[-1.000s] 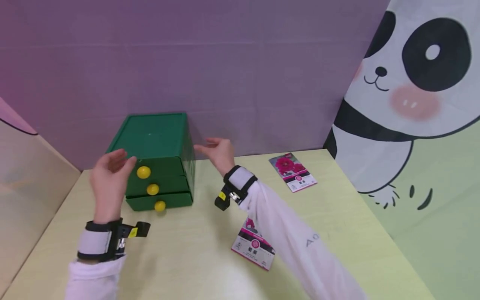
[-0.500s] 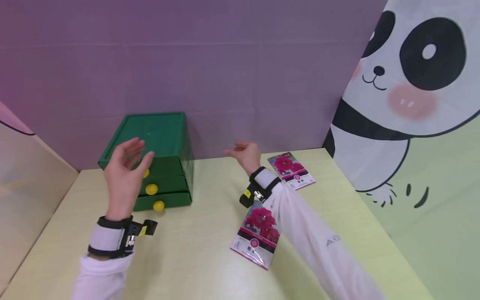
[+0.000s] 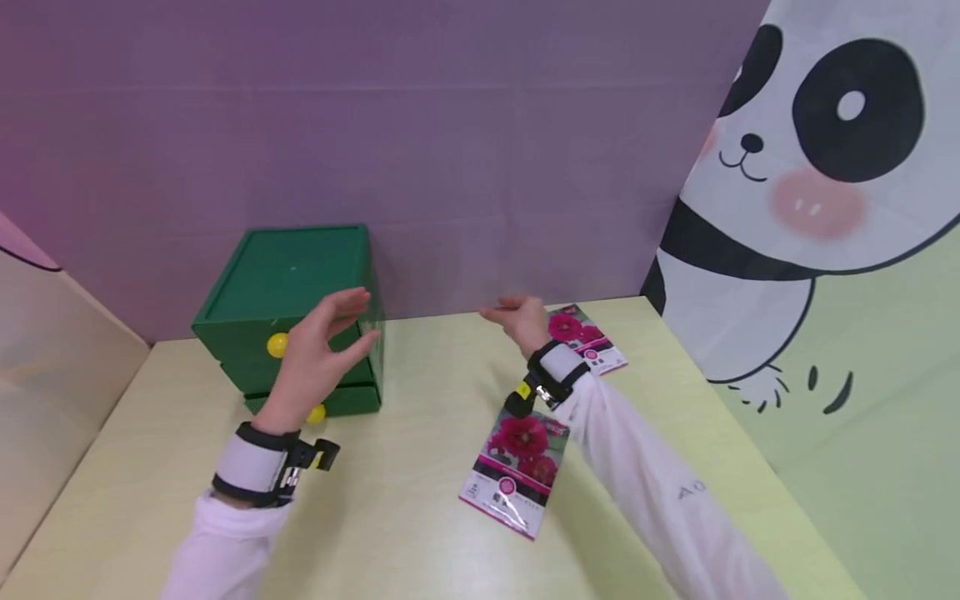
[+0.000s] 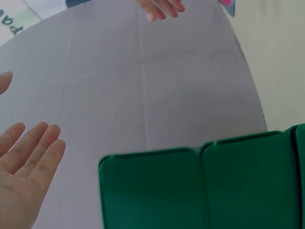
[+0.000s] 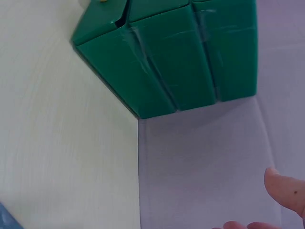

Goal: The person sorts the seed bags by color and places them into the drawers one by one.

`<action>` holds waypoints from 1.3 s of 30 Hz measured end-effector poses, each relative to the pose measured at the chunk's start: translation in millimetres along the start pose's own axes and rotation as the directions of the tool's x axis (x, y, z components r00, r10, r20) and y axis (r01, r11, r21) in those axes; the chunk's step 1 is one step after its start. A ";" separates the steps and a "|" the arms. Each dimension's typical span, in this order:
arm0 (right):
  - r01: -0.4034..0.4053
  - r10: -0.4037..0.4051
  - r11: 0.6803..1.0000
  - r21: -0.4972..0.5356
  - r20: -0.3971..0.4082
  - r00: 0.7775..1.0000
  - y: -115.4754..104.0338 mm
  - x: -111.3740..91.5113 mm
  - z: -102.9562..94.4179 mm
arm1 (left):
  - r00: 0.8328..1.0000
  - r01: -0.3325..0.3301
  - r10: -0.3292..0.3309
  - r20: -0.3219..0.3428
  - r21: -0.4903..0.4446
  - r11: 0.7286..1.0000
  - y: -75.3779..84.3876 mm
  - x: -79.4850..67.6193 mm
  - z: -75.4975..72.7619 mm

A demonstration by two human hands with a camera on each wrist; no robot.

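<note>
My left hand [image 3: 318, 358] hovers in front of the green drawer box [image 3: 300, 271], fingers loosely bent, thumb apart, nothing held. It hides part of the box's front; two yellow knobs show, one upper knob [image 3: 277, 344] and one lower knob [image 3: 317, 414]. In the left wrist view the left fingers [image 4: 40, 152] are spread beside the box. My right hand [image 3: 521, 321] is in the air to the right of the box, holding nothing. It partly covers the far flower-printed packet [image 3: 592, 337]. Below it lies the near flower-printed packet [image 3: 513, 475], flat on the table.
A pale wooden table [image 3: 405, 517] carries the box and packets. Behind it hangs a purple cloth backdrop [image 3: 450, 150]. At right stands a panel with a printed panda [image 3: 810, 167], and a pale side wall [image 3: 60, 367] borders the left.
My left hand has moved right across the front of the drawer box. My right hand has moved right, away from the box, towards the far packet. Box and packets stay put.
</note>
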State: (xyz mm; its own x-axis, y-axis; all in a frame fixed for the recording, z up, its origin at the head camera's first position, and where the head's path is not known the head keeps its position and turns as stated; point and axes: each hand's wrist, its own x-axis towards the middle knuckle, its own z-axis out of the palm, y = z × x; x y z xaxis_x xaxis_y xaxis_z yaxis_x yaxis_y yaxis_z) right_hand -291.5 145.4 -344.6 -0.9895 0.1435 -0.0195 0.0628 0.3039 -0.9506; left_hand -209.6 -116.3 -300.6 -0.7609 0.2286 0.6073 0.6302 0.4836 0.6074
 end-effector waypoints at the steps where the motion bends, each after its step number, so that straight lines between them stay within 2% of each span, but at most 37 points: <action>1: -0.009 0.009 1.000 0.008 0.004 1.000 0.9 -0.6 -2.1 | 1.000 -0.002 0.002 0.012 -0.005 1.000 -0.2 0.2 2.9; 6: -0.054 0.054 0.998 0.028 -0.002 0.999 9.2 -1.6 -13.6 | 0.997 -0.010 0.010 0.081 -0.003 1.000 -0.6 2.3 18.8; 13: -0.144 0.139 0.984 0.107 0.057 0.989 26.3 -7.8 -32.7 | 0.981 0.015 -0.016 0.196 0.006 1.000 -2.2 0.2 44.2; 18: -0.179 0.172 0.981 0.077 0.084 0.981 40.5 -15.4 -48.9 | 0.957 0.077 -0.077 0.281 0.010 0.997 -3.0 -6.0 60.8; 23: -0.184 0.178 0.982 0.049 0.111 0.978 51.7 -23.0 -63.8 | 0.929 0.123 -0.136 0.345 0.060 0.991 -2.2 -11.7 73.9; 28: -0.194 0.190 0.981 0.026 0.117 0.975 61.8 -25.7 -72.2 | 0.892 0.139 -0.177 0.415 0.122 0.983 -4.7 -15.5 87.1; 32: -0.197 0.192 0.980 0.030 0.126 0.973 69.6 -27.9 -75.5 | 0.867 0.148 -0.194 0.459 0.134 0.980 -8.6 -20.4 97.6; 39: -0.229 0.229 0.973 -0.014 0.114 0.967 82.9 -34.7 -82.1 | 0.848 0.174 -0.224 0.480 0.146 0.974 -13.3 -25.7 112.0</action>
State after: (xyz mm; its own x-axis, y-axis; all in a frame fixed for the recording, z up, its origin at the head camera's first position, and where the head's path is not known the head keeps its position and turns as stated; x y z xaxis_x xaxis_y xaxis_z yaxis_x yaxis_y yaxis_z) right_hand -241.3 242.9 -397.3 -0.9570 0.1013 -0.2718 0.2896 0.2759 -0.9165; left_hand -215.8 -34.0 -381.7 -0.8607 0.4912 0.1338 0.4586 0.6339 0.6228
